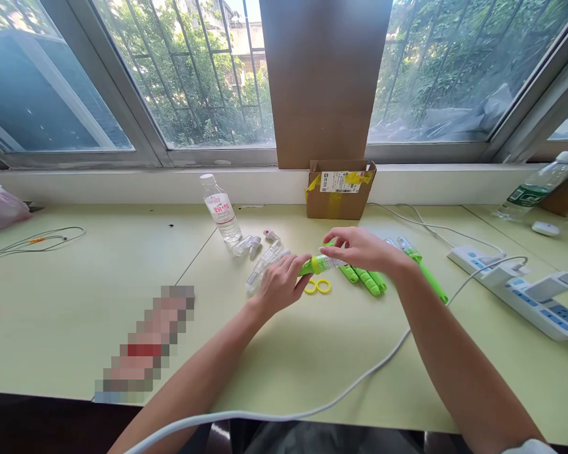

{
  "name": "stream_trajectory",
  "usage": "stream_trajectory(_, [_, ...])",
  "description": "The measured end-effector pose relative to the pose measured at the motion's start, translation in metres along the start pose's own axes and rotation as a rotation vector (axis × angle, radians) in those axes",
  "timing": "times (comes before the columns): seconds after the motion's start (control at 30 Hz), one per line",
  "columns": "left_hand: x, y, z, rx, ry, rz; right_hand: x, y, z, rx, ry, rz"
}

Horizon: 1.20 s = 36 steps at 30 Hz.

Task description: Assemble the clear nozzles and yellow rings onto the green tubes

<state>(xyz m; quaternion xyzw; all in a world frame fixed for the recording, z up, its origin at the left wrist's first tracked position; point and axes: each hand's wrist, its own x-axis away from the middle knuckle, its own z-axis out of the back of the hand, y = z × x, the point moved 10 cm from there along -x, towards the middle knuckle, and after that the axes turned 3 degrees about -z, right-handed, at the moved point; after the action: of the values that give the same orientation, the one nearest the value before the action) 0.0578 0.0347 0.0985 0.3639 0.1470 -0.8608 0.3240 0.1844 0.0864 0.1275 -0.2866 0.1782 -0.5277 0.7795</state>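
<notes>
My left hand (283, 277) is closed around the green grip of a tube (320, 264) with a yellow ring and a clear plastic end. The fingers of my right hand (357, 246) are bent round that clear end; the fingertips are partly hidden. Below the tube lie two yellow rings (317, 287) side by side. Several green grips (368, 279) rest on the table beneath my right hand. Clear plastic tubes (264, 261) lie just beyond my left hand. Past my right wrist is another green tube with a clear end (423, 268).
A water bottle (221, 211) and a cardboard box (337, 192) stand toward the windowsill. A white power strip (520, 290) with plugs lies at the right. Its white cable (360, 381) crosses the table in front of me. A blurred-out flat object (146, 340) lies at the left.
</notes>
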Motion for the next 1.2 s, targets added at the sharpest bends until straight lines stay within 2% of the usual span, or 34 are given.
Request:
stream_trajectory(0.17, [-0.001, -0.008, 0.004, -0.054, 0.003, 0.025, 0.004, -0.002, 0.014, -0.010, 0.062, 0.050])
stream_trajectory(0.3, [0.000, -0.014, 0.005, -0.108, 0.005, 0.025, 0.006, -0.007, 0.019, -0.035, 0.041, 0.140])
stream_trajectory(0.47, [0.001, -0.014, 0.009, -0.199, 0.040, -0.045, 0.003, -0.003, 0.017, -0.067, 0.013, 0.153])
stream_trajectory(0.57, [0.001, -0.012, 0.014, -0.225, 0.075, -0.086, 0.000, 0.003, 0.009, -0.110, -0.025, 0.118])
stream_trajectory(0.7, [0.000, -0.008, 0.017, -0.236, 0.091, -0.121, -0.005, 0.016, -0.006, -0.140, -0.084, -0.009])
stream_trajectory(0.83, [-0.001, -0.007, 0.019, -0.250, 0.099, -0.124, -0.006, 0.022, -0.006, -0.143, -0.075, -0.056])
stream_trajectory(1.03, [-0.001, -0.008, 0.019, -0.250, 0.091, -0.110, -0.002, 0.014, 0.010, -0.113, -0.030, 0.056])
stream_trajectory(1.2, [0.000, -0.012, 0.018, -0.211, 0.084, -0.088, -0.001, 0.005, 0.012, -0.120, -0.024, 0.150])
